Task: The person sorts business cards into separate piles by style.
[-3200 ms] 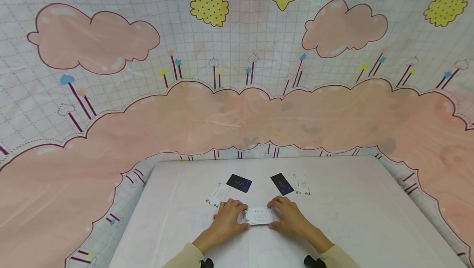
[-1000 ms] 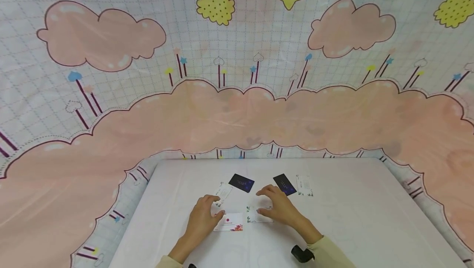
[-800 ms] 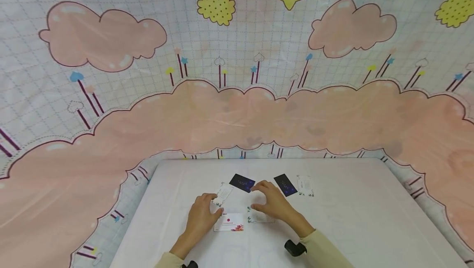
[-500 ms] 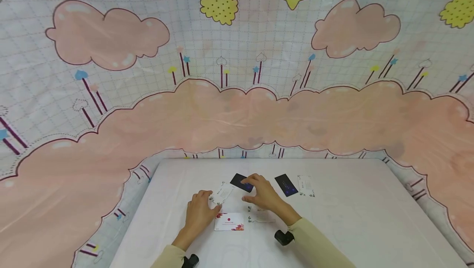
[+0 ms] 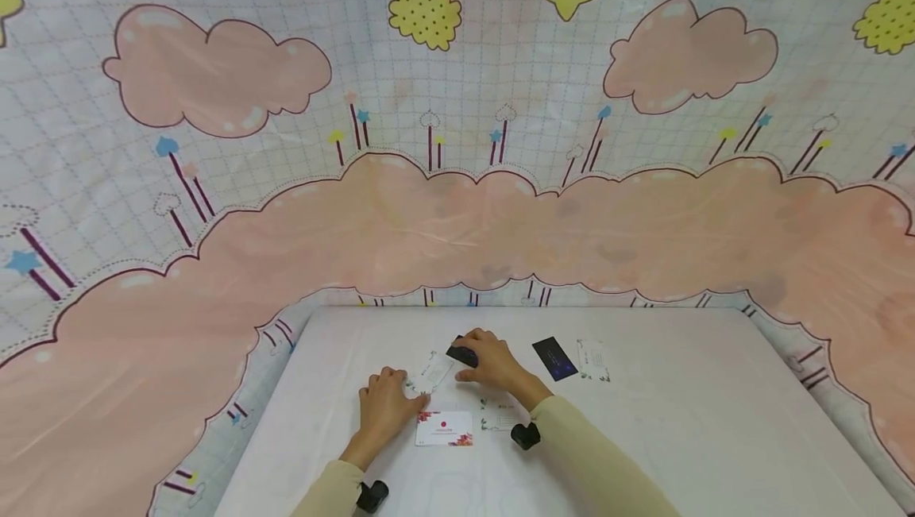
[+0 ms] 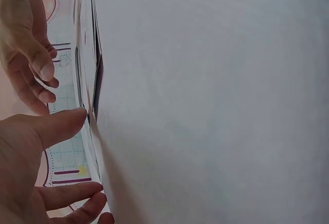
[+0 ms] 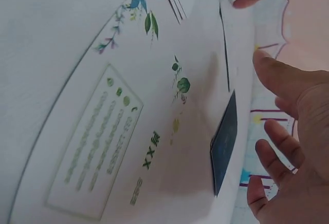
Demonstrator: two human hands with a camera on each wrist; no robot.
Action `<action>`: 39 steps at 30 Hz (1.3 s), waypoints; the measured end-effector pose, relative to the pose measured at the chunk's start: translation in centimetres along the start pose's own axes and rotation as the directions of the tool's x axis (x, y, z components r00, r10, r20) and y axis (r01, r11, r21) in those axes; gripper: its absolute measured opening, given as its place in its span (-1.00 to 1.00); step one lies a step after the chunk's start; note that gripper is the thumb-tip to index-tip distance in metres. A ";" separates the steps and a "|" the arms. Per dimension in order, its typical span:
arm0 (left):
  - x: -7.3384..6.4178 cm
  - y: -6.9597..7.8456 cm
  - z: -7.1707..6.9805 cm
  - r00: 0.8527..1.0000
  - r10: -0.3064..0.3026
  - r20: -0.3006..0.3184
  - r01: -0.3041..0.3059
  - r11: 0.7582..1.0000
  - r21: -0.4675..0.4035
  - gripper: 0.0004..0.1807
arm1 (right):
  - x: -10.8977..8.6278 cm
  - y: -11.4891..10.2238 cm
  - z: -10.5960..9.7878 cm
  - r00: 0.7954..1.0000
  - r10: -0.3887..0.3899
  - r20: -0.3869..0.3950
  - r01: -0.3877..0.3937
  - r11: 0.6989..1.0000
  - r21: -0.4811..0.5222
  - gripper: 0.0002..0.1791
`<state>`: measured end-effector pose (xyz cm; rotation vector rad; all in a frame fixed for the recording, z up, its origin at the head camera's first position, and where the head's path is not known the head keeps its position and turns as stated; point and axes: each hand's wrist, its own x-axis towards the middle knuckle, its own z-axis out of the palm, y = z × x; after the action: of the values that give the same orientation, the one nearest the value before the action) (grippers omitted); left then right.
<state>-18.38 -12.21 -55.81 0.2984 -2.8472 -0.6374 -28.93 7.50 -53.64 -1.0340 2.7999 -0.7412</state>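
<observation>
My left hand point(image 5: 384, 406), thumb and fingers spread, is beside a white leaf-printed card point(image 5: 433, 371); in the left wrist view its thumb and fingers point(image 6: 77, 196) stand apart. Over the left black business card point(image 5: 462, 356) my right hand point(image 5: 495, 362) reaches with parted thumb and fingers, partly hiding the card in the head view. The right wrist view has that hand point(image 7: 303, 147) close to the black card point(image 7: 225, 144) with a gap between them. Nearer to me lie a white card with red flowers point(image 5: 444, 428) and a green-leaf card point(image 5: 495, 415).
A second black card point(image 5: 554, 359) and another white leaf-printed card point(image 5: 593, 360) lie side by side to the right. All the cards are on a white-covered table point(image 5: 679, 422). Behind it hangs a patterned cloth point(image 5: 457, 223) with clouds.
Both hands have let go of the green-leaf card, which now lies flat. The right hand has moved left and away to the black card; the left has moved left, uncovering the red-flower card.
</observation>
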 end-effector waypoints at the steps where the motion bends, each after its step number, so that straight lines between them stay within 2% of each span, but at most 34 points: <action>1: 0.1 0.0 0.0 1.000 -0.004 0.000 0.004 1.000 0.006 -0.32 | 0.2 -0.1 0.1 1.000 0.000 0.006 0.000 1.000 -0.004 -0.36; 9: 0.3 0.1 0.3 1.000 -0.003 -0.002 0.003 0.999 0.041 -0.33 | 1.6 -0.4 0.8 0.999 -0.002 0.039 0.004 0.999 -0.048 -0.37; 14: 0.2 0.3 0.4 1.000 0.003 -0.008 -0.002 1.000 0.028 -0.36 | 2.4 -0.1 1.4 0.998 0.015 0.067 -0.008 0.994 -0.107 -0.37; 22: 0.4 0.5 0.5 1.000 -0.005 -0.020 0.005 1.000 0.008 -0.40 | 3.0 0.0 1.2 0.994 0.048 0.094 -0.036 0.991 -0.129 -0.37; 29: 0.1 0.5 0.4 1.000 -0.007 0.000 0.007 1.000 -0.014 -0.42 | 2.9 -0.3 1.3 0.991 0.045 0.129 -0.028 0.990 -0.135 -0.35; 39: -0.7 0.7 0.2 0.999 0.024 -0.043 -0.026 0.999 -0.045 -0.45 | 2.6 -0.9 1.5 0.988 0.019 0.152 0.005 0.987 -0.158 -0.39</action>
<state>-17.89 -11.36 -55.85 0.2650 -2.7872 -0.6810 -30.11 4.64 -54.28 -1.0543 2.7624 -0.4238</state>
